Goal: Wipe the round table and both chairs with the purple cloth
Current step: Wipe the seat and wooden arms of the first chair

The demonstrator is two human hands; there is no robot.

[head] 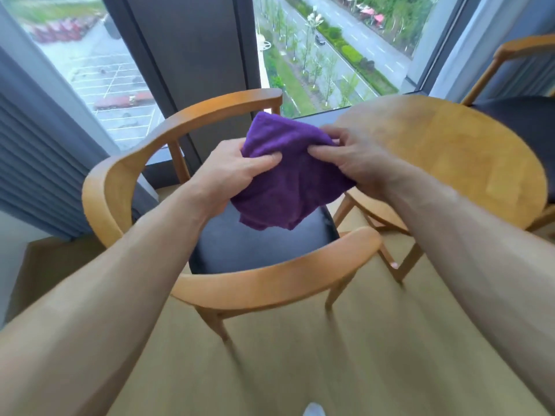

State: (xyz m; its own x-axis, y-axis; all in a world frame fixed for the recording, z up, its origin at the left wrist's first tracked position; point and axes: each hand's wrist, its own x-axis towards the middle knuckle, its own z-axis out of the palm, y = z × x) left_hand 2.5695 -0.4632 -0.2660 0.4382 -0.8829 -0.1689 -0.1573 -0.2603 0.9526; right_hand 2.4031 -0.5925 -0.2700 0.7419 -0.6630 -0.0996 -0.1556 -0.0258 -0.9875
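The left hand (232, 168) and the right hand (357, 157) both grasp one purple cloth (288, 175), each pinching its upper part between thumb and fingers. The cloth hangs in the air over the dark seat of the nearer chair (270, 285), touching neither seat nor frame. Just to the right stands one round wooden desk (450, 151). Beyond it, at the right edge, is a second chair (516, 52), two chairs in all.

Bare forearms, no sleeves — hands (240, 166) ungloved, ringless.
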